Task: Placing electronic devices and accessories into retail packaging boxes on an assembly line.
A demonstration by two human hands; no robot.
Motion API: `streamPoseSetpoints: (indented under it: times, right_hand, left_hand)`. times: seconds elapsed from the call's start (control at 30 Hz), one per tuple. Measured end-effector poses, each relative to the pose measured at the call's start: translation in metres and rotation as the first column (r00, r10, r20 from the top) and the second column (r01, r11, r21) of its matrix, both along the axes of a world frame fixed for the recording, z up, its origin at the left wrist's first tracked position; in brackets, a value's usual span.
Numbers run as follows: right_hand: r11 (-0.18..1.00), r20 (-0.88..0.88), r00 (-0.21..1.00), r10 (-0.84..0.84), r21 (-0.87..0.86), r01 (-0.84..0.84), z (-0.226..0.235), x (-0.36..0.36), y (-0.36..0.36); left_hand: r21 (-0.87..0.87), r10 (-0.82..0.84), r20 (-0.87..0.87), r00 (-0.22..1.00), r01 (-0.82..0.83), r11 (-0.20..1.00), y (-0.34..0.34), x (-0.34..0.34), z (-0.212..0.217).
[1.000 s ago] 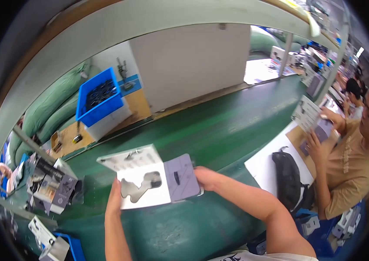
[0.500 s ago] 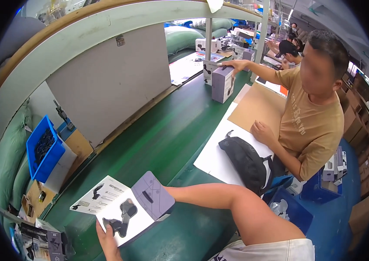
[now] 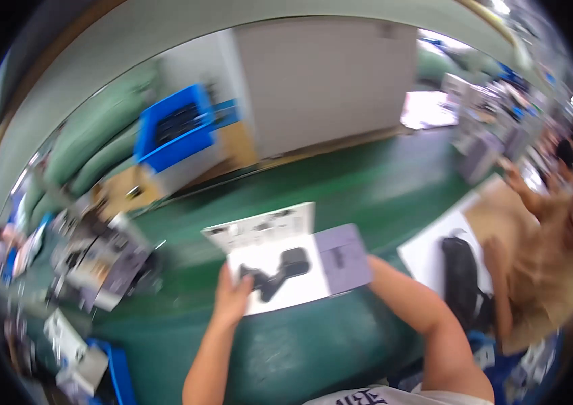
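Note:
An opened box [image 3: 279, 297] sits over the green work surface in front of me. Its printed white lid [image 3: 259, 226] stands up at the back, and a grey flap [image 3: 347, 260] covers its right end. In the white insert lies a black two-part device [image 3: 293, 263], its kind unclear, set in a cut-out. My left hand [image 3: 236, 297] is closed on the box's left edge, thumb over the front near the device. My right hand [image 3: 375, 270] reaches behind the grey flap at the right end; its fingers are hidden there.
A blue bin [image 3: 175, 152] of dark parts stands at the back left. Boxes in clear wrap [image 3: 114, 266] lie at the left. To the right are a black bag [image 3: 460, 273] and a person in a tan shirt [image 3: 550, 270], reaching toward upright boxes [image 3: 479, 158].
My view has swung left, and the picture is blurred. The box now appears more central and more level, with both arms still at its ends. The person has shifted toward the right rim.

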State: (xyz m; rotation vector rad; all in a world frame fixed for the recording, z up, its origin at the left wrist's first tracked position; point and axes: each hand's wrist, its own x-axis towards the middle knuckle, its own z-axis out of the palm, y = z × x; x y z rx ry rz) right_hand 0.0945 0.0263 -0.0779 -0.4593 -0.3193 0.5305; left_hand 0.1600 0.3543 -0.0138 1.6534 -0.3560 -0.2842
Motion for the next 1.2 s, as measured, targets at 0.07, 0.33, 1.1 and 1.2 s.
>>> streamPoseSetpoints:
  times: [0.07, 0.33, 1.1, 1.2]
  right_hand:
    - [0.920, -0.120, 0.987, -0.112, -0.388, 0.057, 0.038, -0.016, -0.009]
    - [0.978, -0.494, 0.846, -0.203, -0.143, 0.152, -0.001, -0.032, -0.007]
    - [0.223, 0.020, 0.373, -0.927, -0.772, 0.595, 0.125, -0.048, 0.014]
    - [0.052, -0.015, 0.056, -0.998, -0.646, 0.761, 0.097, -0.057, -0.014]
  left_hand:
    - [0.029, 0.080, -0.100, 0.992, -0.078, 0.997, 0.009, 0.002, -0.024]
    - [0.024, 0.078, -0.015, 0.997, -0.078, 0.997, 0.014, -0.036, -0.035]
    - [-0.237, 0.002, -0.269, 0.963, -0.069, 0.969, 0.134, -0.133, -0.009]
    - [-0.188, 0.115, -0.288, 0.951, -0.174, 0.967, 0.154, -0.131, 0.002]
